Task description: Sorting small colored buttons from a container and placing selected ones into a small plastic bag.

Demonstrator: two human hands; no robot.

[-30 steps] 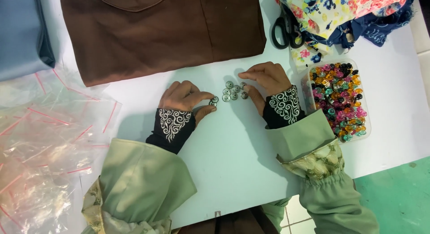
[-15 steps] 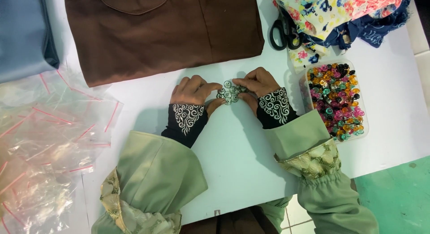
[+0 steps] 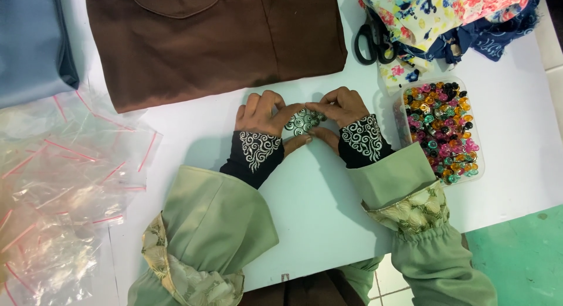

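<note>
Several silver round buttons with spiral patterns (image 3: 302, 121) lie in a tight cluster on the white table (image 3: 316, 200). My left hand (image 3: 264, 114) cups the cluster from the left, fingers curled and thumb under it. From the right, my right hand (image 3: 340, 106) closes in, fingertips touching the buttons. Both wrists wear black cuffs with white swirl embroidery under green sleeves. The buttons are partly hidden by my fingers.
A clear tub of colourful buttons (image 3: 441, 130) stands right of my hands. Brown folded fabric (image 3: 211, 42) lies behind, blue fabric (image 3: 32, 42) far left, floral cloth (image 3: 446, 19) and black scissors (image 3: 370, 42) at the back right. Clear zip bags (image 3: 58, 183) pile on the left.
The buttons lay loosely spread with my hands apart. Both hands have moved together and gathered them into one tight cluster between the fingers.
</note>
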